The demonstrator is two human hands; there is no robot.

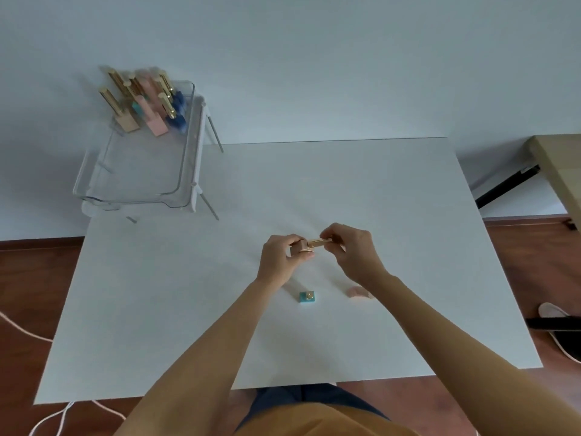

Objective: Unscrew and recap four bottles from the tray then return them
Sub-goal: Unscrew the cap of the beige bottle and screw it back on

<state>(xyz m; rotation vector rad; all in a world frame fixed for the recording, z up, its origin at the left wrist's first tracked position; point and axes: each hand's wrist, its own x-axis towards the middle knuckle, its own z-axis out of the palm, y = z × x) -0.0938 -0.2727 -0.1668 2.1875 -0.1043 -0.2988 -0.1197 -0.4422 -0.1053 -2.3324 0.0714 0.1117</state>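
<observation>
The left hand [279, 256] grips a tan bottle [300, 247] above the table [157, 309] while the right hand [352, 250] pinches its gold cap [320, 242], and any tilt between the two grips could cross-thread the cap or spill.

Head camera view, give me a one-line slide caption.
Left hand holds a tan bottle while right hand grips its gold cap.
</observation>
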